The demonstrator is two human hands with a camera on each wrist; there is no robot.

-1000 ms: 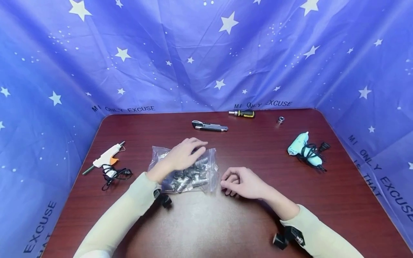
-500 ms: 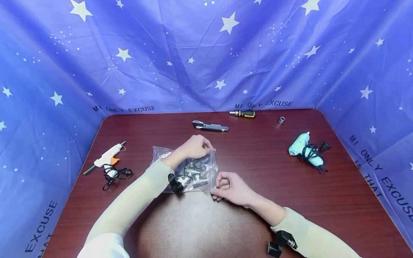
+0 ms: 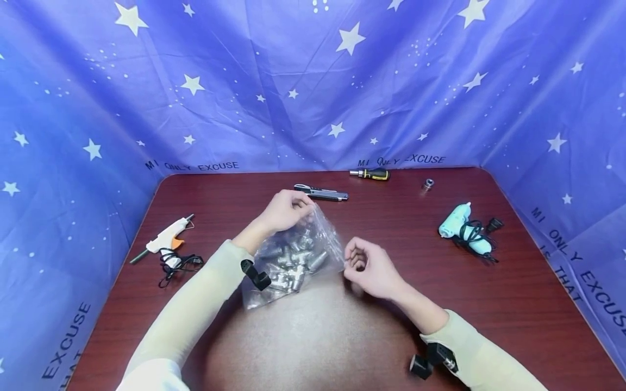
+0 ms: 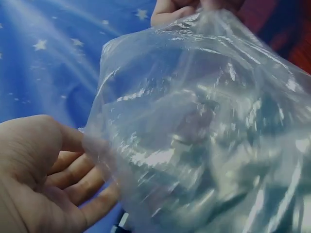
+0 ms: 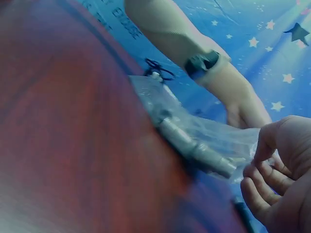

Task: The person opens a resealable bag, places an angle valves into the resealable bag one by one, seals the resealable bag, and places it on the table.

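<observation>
A clear zip bag with several shiny metal fittings in it is tilted in front of me, its mouth end raised off the table. My left hand pinches the far corner of that end between thumb and fingers; in the left wrist view the left hand has the film at its fingertips. Thumb and curled fingers of my right hand grip the near corner. In the right wrist view, the right hand holds the bag's edge, with the fittings lying low in the bag.
Behind the bag lies a utility knife, and farther back a yellow-black screwdriver and a small metal socket. A white glue gun lies left, a light-blue glue gun right, both with black cords. A starry curtain surrounds the table.
The left hand went from resting over the bag to pinching its far corner, and the right hand took the near corner. The bag's mouth end has risen and the bag has turned.
</observation>
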